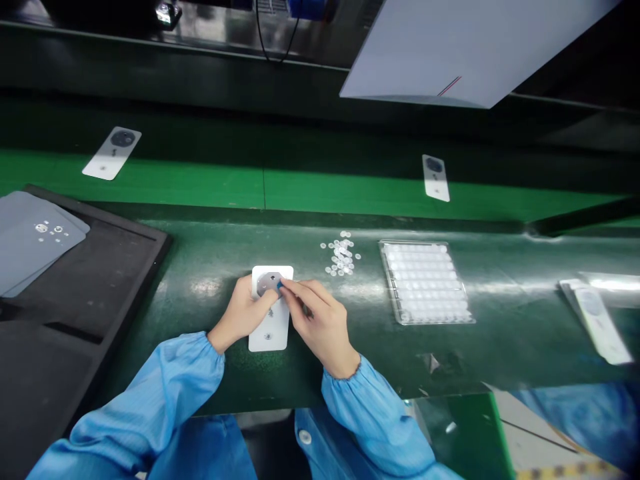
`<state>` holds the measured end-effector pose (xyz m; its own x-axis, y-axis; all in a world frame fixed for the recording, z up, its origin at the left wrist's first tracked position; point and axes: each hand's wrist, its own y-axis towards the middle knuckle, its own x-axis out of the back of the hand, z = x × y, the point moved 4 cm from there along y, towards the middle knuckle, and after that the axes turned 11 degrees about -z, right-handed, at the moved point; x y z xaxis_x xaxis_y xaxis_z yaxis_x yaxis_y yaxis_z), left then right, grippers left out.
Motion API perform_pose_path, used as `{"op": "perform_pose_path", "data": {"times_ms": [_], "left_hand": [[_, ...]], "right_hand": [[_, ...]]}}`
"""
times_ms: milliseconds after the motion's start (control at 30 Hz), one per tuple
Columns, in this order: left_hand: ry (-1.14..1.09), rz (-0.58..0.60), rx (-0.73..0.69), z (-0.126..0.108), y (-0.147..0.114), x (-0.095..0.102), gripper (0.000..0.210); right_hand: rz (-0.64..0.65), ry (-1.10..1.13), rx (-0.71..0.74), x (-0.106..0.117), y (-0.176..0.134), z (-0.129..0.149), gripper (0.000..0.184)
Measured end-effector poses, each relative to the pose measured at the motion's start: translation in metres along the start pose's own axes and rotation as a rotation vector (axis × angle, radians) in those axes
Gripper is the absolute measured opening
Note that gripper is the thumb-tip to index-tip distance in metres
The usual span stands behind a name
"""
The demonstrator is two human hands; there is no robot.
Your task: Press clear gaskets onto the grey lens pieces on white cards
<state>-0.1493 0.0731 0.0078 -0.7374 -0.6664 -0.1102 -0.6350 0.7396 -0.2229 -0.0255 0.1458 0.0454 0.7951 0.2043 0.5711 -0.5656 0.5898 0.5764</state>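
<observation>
A white phone back panel point(269, 339) with a round grey camera area lies upright before me on the green bench. My left hand point(245, 308) is closed on its left edge, the thumb lying across the face just under the camera area. At the right side of that area, my right hand point(317, 317) pinches a small blue piece point(279, 285) against the panel; its exact kind is too small to make out. Right of the panel is a loose heap of small clear discs point(342, 257). Farther right stands a clear plastic tray point(425, 283) with rows of round pieces.
A black tray point(125, 260) with grey sheets point(35, 243) stands at the left. Similar panels lie on the green strip behind, one left point(111, 155), one right point(436, 179). More panels point(597, 323) rest at far right, near a blue sleeve point(585, 413). A white board point(465, 47) overhangs the back.
</observation>
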Motion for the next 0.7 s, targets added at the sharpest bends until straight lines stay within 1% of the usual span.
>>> {"op": "perform_pose_path", "data": {"times_ms": [200,300,400,500,600,700], "left_hand": [[0.023,0.024,-0.052,-0.001,0.000,-0.001,0.006],[0.018,0.030,-0.027,-0.001,0.000,-0.001,0.009],[-0.018,0.037,0.021,0.000,0.000,-0.001,0.016],[-0.049,0.022,0.069,0.002,0.001,0.000,0.020],[-0.059,-0.005,0.085,0.004,0.003,0.001,0.018],[-0.095,-0.015,0.119,0.004,0.003,0.000,0.019]], "right_hand": [[0.019,-0.023,-0.018,-0.003,0.000,-0.003,0.015],[0.049,-0.043,-0.051,-0.005,0.001,-0.004,0.015],[0.081,0.013,-0.100,-0.006,0.003,-0.005,0.013],[0.090,0.118,-0.182,-0.005,0.006,-0.008,0.012],[0.089,0.201,-0.280,-0.006,0.007,-0.012,0.015],[0.066,0.363,-0.457,-0.009,0.006,-0.018,0.019]]}}
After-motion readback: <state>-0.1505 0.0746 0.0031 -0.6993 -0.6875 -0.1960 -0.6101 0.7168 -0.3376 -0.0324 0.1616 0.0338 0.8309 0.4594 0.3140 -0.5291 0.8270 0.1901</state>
